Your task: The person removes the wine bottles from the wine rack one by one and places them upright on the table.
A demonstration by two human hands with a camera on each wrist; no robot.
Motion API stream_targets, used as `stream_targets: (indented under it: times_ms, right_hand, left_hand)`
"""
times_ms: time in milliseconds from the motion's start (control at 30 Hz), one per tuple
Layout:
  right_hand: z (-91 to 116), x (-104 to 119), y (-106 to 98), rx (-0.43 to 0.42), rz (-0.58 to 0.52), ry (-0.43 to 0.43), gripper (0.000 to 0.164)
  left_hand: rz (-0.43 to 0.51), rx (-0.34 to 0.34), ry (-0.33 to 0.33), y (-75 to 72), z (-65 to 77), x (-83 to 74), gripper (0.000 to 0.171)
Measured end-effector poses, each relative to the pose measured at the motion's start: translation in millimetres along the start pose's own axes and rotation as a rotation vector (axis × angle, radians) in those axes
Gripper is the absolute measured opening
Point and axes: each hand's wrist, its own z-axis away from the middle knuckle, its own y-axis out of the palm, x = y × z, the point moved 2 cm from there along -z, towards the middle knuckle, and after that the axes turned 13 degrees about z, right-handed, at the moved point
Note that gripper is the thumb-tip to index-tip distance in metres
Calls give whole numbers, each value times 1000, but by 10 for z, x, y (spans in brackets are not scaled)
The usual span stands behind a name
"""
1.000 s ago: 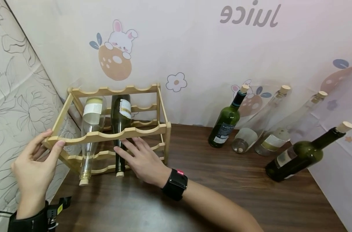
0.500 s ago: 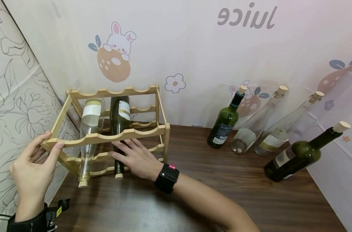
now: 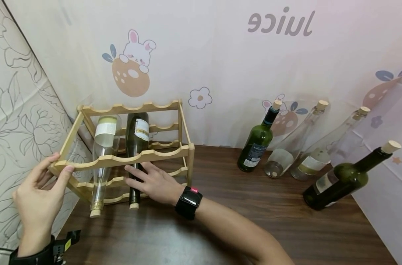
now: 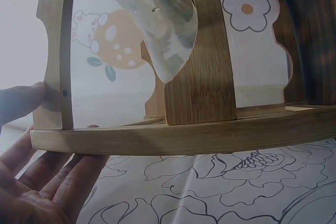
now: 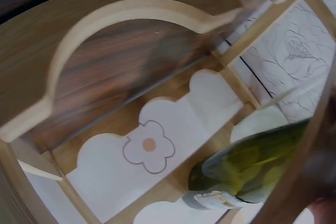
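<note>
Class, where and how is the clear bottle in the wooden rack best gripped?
Grip the clear bottle by its slim neck, probably from the front: that end juts past the wooden rack, while the wider body lies behind the top front rail.

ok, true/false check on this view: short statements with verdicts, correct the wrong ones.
1. The left hand grips a corner of the wooden rack. True.
2. The wooden rack holds three bottles. False: two, a clear bottle and a dark green bottle.
3. The right hand reaches across the dark green bottle's neck. True.
4. The clear bottle's cork faces the backdrop. False: its cork points away from the backdrop.
5. The rightmost bottle stands on the table. True.
</note>
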Motion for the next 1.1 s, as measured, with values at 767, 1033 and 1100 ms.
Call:
stream_targets:
  times_ms: [767,1033,1100]
  right_hand:
    - [170,-44,-140,-429,0,94,29]
    - [272,13,-257,-446,-80,77,24]
    - [297,40,-274,-439,-100,76,24]
  left_hand:
    - [3,10,-19,5,26,-38,44]
    - [10,9,9,-6,24,-54,42]
    - [4,9,11,-5,23,-54,42]
